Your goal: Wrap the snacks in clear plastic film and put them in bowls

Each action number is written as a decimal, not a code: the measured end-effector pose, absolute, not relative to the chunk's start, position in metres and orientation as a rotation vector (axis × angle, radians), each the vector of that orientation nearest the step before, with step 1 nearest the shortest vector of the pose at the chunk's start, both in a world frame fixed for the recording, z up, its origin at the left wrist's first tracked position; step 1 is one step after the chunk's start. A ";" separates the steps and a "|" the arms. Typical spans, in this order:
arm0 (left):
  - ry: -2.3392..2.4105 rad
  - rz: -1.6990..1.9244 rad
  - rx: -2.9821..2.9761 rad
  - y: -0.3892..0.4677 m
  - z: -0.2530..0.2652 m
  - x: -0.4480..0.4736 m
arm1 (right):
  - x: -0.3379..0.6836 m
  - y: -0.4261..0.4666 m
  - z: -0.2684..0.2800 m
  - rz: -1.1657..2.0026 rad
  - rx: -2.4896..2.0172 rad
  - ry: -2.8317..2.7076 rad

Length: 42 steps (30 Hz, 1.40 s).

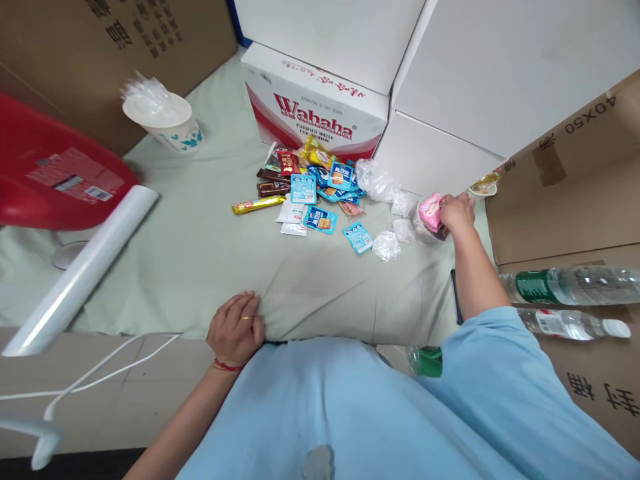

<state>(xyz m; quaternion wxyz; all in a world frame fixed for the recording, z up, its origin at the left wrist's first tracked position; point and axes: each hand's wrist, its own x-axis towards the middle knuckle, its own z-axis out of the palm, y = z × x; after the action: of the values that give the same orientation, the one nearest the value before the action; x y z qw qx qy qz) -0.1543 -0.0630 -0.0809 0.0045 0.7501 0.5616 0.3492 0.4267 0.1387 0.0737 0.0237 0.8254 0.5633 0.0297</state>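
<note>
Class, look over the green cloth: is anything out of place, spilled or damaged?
Nothing looks spilled or damaged. One blue snack packet lies apart from the snack heap, beside crumpled clear plastic, so it looks slightly stray.

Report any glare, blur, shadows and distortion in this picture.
Head view: soft light, faint shadows in folds of the sheet; a bright streak along the white bar, glints on the clear wrap; the fine print of the red jug too blurred to read; same head view, the bottles near the right edge look stretched, probably by a wide lens.
</note>
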 end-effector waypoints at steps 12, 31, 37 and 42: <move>1.774 1.101 2.311 -0.064 -0.079 -0.150 | 0.350 0.080 0.091 0.239 2.521 2.467; 1.137 0.843 1.356 -0.037 0.020 -0.042 | 0.149 -0.048 0.015 -2.421 2.835 1.682; 1.212 0.817 1.309 -0.028 0.011 -0.032 | 0.152 -0.055 0.024 -2.062 2.609 2.077; 1.335 0.906 1.058 -0.024 -0.004 -0.057 | 0.179 -0.031 0.008 -1.117 2.737 2.463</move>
<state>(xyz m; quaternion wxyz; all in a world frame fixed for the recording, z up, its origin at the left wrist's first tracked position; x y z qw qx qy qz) -0.0573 -0.0244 -0.0039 0.5696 0.4506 0.5688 0.3859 0.1791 -0.0307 0.0077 -0.3456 0.6674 0.6007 -0.2725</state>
